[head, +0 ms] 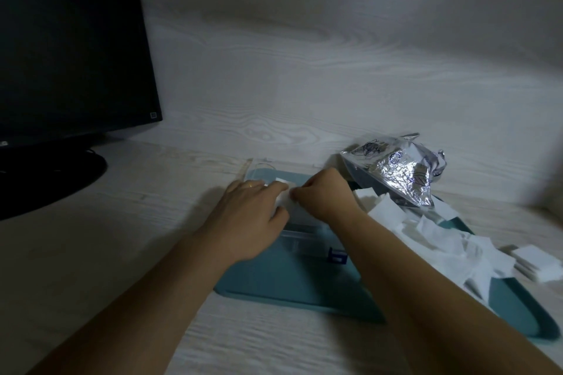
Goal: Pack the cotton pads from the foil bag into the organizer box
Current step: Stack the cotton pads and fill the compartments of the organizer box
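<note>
Both hands meet over the clear organizer box (300, 233) on the teal tray (292, 289). The left hand (253, 207) and right hand (323, 195) have fingers curled, pinching white cotton pads (285, 198) above it. Loose pads (441, 237) spill past the tray's right edge from the crumpled foil bag (396, 173). Bare wooden desk (122, 237) lies left, toward the monitor (67, 39).

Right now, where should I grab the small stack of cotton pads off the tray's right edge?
Pinch the stack of cotton pads across its side edges from above. It lies flat on the table, square and layered, beyond the tray, apart from the loose pile.
</note>
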